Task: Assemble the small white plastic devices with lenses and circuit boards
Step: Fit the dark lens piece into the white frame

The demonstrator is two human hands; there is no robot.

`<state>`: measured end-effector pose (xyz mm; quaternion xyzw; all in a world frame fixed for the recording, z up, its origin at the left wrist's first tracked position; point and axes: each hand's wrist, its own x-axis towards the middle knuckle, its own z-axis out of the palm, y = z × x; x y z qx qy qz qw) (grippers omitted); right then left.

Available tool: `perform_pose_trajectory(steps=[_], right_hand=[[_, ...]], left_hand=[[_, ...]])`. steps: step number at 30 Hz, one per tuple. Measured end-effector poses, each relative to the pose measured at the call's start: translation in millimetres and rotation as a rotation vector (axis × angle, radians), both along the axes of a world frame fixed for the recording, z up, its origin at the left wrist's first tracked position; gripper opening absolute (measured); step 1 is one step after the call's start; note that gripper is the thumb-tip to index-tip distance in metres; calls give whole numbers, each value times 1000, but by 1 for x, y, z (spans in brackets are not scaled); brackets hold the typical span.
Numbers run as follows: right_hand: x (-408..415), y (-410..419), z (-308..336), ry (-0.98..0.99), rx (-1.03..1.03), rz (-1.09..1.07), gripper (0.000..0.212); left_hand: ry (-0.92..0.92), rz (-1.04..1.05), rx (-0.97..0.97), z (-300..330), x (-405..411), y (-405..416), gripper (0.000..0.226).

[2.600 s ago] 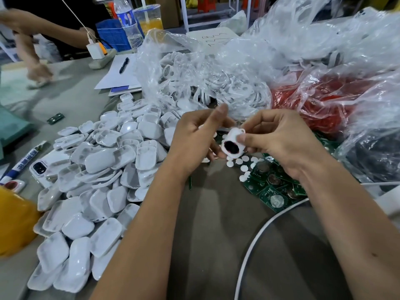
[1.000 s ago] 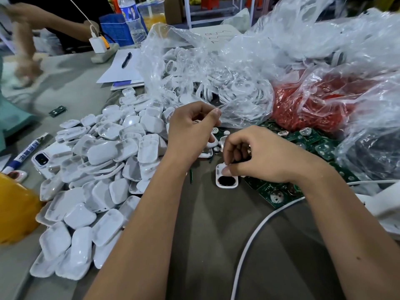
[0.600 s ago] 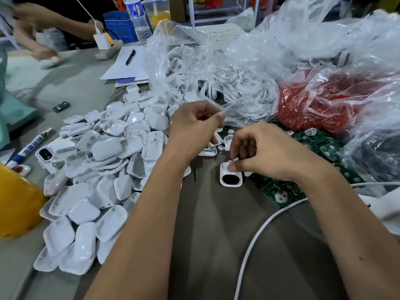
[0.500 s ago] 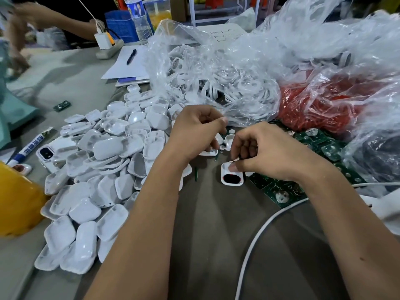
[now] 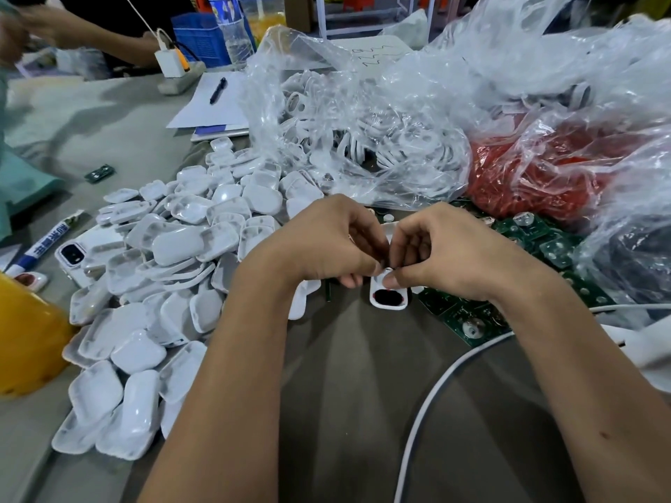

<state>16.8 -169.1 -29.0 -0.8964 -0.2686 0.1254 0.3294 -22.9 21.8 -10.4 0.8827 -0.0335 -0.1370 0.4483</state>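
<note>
A white plastic shell with a dark red lens (image 5: pixel 389 298) lies on the grey table just below my hands. My right hand (image 5: pixel 446 254) presses its thumb tip on the shell's upper end. My left hand (image 5: pixel 326 241) is curled beside it, fingertips pinched together against the right hand's fingers; a second white shell (image 5: pixel 387 230) shows in the gap behind the fingers, and I cannot tell what the pinch holds. A big heap of white shells (image 5: pixel 174 270) lies to the left. Green circuit boards (image 5: pixel 472 323) lie to the right.
Clear plastic bags of white rings (image 5: pixel 363 139) and red parts (image 5: pixel 537 176) stand behind my hands. A white cable (image 5: pixel 428 397) curves across the front right. A phone (image 5: pixel 72 254), a marker (image 5: pixel 47 241) and a yellow object (image 5: pixel 25 335) lie at the left. Another person's arms (image 5: pixel 90 38) are at the far left.
My left hand has moved right and down until its fingertips meet my right hand over the shell. The shell with the dark lens stays on the table under my right thumb.
</note>
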Motion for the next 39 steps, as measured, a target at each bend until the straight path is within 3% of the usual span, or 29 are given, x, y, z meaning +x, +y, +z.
perform_pose_trajectory(steps=[10, 15, 20, 27, 31, 36, 39], right_hand=[[-4, -9, 12, -83, 37, 23, 24], [-3, -24, 19, -75, -176, 92, 20], [-6, -27, 22, 12, -290, 145, 32], [1, -33, 20, -10, -282, -32, 26], [1, -31, 21, -127, -236, -145, 24], [3, -30, 22, -232, -39, -261, 24], [2, -27, 19, -247, 96, -302, 26]], left_hand=[[-27, 27, 32, -1, -1, -9, 7], [-20, 4, 52, 0, -1, -10, 12], [-13, -10, 94, -3, 1, -13, 17], [21, -24, 42, -8, 3, -18, 18], [19, -34, 28, -9, 2, -24, 19], [22, -18, -18, -8, 2, -22, 20], [-73, 43, -52, -7, 3, -19, 18]])
